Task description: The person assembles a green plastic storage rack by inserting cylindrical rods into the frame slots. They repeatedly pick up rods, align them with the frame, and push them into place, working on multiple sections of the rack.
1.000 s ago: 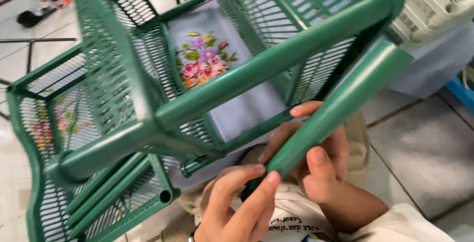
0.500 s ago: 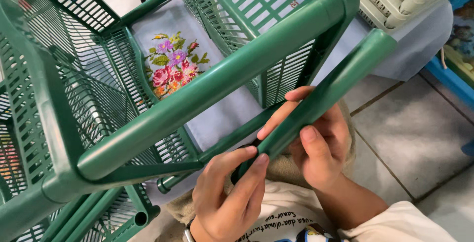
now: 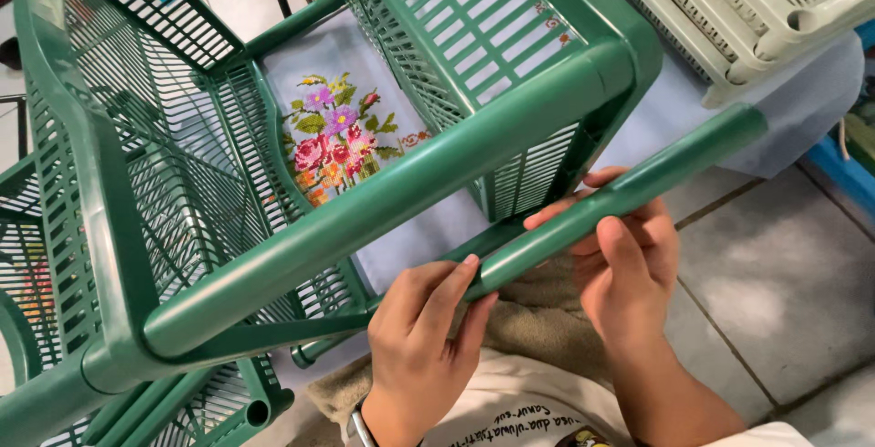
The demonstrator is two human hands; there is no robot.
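Gripping a loose green tube, the right hand wraps its middle while the left hand pinches its lower end, close to the rack's bottom corner. The tube slants up to the right, just beside the green plastic rack and apart from it. A flowered cloth shows through the slats. Open tiled floor lies to the right, under a cream basket.

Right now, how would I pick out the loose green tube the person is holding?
Find the big green plastic rack filling the left of the view. Below its right corner, the left hand and right hand grip one green tube. Unlike the rack's other tubes, its upper end is free.
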